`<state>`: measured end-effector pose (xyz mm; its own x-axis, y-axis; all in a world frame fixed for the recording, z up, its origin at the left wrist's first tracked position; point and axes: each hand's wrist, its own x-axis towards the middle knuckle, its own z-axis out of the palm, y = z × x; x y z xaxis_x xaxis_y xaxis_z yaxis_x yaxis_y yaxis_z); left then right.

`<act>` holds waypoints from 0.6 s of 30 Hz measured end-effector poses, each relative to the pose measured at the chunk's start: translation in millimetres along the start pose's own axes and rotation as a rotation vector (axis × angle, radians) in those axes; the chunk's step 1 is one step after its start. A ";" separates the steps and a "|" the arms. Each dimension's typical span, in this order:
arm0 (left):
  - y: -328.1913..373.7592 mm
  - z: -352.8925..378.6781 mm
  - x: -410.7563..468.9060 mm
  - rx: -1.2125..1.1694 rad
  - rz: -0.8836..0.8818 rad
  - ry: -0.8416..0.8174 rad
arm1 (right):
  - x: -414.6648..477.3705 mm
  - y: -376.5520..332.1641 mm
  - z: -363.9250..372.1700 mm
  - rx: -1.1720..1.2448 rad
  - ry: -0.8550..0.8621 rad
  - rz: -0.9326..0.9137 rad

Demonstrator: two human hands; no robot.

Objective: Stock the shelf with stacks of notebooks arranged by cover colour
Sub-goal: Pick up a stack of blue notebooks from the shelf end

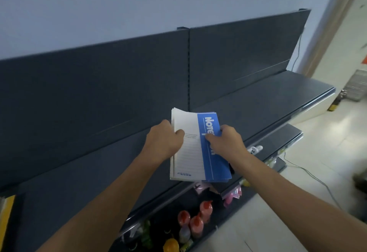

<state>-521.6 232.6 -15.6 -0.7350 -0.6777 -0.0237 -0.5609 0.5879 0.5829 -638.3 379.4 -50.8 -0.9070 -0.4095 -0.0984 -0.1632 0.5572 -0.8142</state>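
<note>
Blue-and-white notebooks held in both hands over a dark shelf

The dark grey shelf (268, 100) runs along the wall. Over its front part is the stack of notebooks (195, 158), white cover with a blue band, its near end past the shelf's front edge; whether it rests on the shelf I cannot tell. The left hand (164, 140) grips the stack's left edge and the right hand (228, 142) its right edge, fingers curled under, thumbs pinching the top cover. Red-capped bottles (196, 222) stand on a lower shelf.
</note>
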 end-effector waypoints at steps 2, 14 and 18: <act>14.9 15.6 7.1 -0.017 0.001 -0.004 | 8.2 9.6 -11.8 -0.028 0.034 0.010; 91.9 90.7 60.9 -0.041 0.050 -0.046 | 77.9 55.9 -82.2 -0.075 0.114 0.086; 102.4 107.8 88.5 -0.028 0.008 -0.057 | 113.4 61.8 -91.8 -0.116 0.080 0.081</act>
<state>-685.1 280.5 -45.6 -0.7603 -0.6464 -0.0649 -0.5447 0.5798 0.6059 -786.9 433.6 -59.7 -0.9461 -0.3040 -0.1115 -0.1280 0.6673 -0.7338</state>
